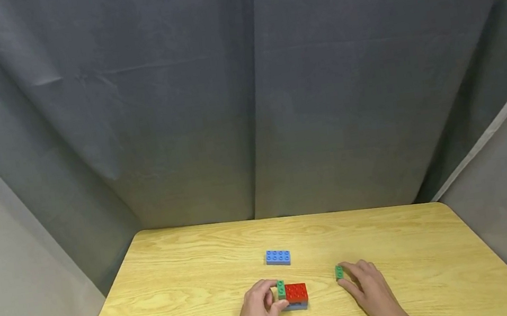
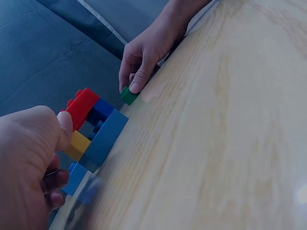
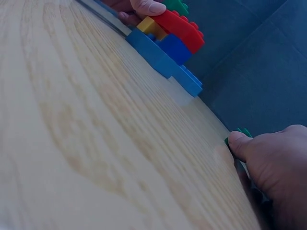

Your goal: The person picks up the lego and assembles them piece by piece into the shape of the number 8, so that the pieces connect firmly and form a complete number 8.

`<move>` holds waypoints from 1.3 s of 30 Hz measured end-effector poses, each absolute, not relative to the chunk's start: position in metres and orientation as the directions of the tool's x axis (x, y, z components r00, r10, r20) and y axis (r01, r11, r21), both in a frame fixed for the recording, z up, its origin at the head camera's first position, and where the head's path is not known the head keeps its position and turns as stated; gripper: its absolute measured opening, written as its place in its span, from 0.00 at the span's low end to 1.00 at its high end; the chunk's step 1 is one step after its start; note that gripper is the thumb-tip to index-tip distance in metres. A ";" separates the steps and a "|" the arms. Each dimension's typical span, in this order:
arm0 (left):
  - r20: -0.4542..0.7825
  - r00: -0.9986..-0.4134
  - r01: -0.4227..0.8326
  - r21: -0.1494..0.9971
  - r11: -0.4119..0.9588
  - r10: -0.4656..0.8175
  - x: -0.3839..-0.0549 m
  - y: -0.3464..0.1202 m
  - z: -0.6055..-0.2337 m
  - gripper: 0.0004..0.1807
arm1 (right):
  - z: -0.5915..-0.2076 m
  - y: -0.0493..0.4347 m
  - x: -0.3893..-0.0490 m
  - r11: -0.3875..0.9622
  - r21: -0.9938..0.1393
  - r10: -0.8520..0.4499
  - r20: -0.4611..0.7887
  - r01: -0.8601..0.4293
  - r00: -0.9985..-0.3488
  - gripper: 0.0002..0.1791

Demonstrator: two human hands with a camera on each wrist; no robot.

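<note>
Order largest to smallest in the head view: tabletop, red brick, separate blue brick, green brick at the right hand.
Tabletop
Red brick, separate blue brick: too alike to rank
Green brick at the right hand

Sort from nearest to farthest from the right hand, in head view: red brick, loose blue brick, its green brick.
1. Green brick, pinched by the right hand.
2. Red brick, left, on the stack.
3. Loose blue brick, left, farther back.

Smooth plastic bricks point(image 1: 296, 292), wood-grained tabletop point(image 1: 191, 273) (cloth curtain point(image 1: 170, 110)).
</note>
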State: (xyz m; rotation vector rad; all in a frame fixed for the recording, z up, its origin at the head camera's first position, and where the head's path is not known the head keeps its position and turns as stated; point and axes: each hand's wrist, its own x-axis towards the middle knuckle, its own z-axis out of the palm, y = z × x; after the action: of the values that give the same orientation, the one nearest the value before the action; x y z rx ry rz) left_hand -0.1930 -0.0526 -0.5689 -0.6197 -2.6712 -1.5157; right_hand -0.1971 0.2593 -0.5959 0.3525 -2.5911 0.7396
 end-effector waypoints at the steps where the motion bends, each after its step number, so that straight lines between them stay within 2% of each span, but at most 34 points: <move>1: 0.197 -0.922 0.341 0.821 0.458 0.333 -0.193 -0.053 -0.569 0.23 | -0.596 0.259 -0.197 0.825 -0.445 -0.125 0.459 -0.349 -0.880 0.22; 9: 0.201 -0.921 0.349 0.808 0.475 0.334 -0.194 -0.054 -0.568 0.22 | -0.597 0.256 -0.198 0.810 -0.451 -0.131 0.484 -0.375 -0.865 0.22; 19: 0.210 -0.920 0.355 0.805 0.474 0.332 -0.194 -0.053 -0.567 0.22 | -0.591 0.250 -0.197 0.810 -0.483 -0.125 0.411 -0.332 -0.903 0.23; 34: 0.196 -0.926 0.339 0.807 0.485 0.321 -0.193 -0.052 -0.569 0.24 | -0.572 0.233 -0.190 0.805 -0.508 -0.127 0.359 -0.308 -0.925 0.23; 39: 0.209 -0.924 0.347 0.812 0.470 0.321 -0.192 -0.051 -0.570 0.24 | -0.566 0.227 -0.187 0.778 -0.529 -0.151 0.367 -0.339 -0.918 0.23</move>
State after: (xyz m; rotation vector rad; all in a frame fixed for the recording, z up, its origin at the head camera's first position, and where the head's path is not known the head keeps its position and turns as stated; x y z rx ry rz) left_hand -0.1917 -0.0512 -0.5700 -0.6067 -2.6694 -1.4846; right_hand -0.1871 0.2272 -0.5659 0.3782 -2.6671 0.8774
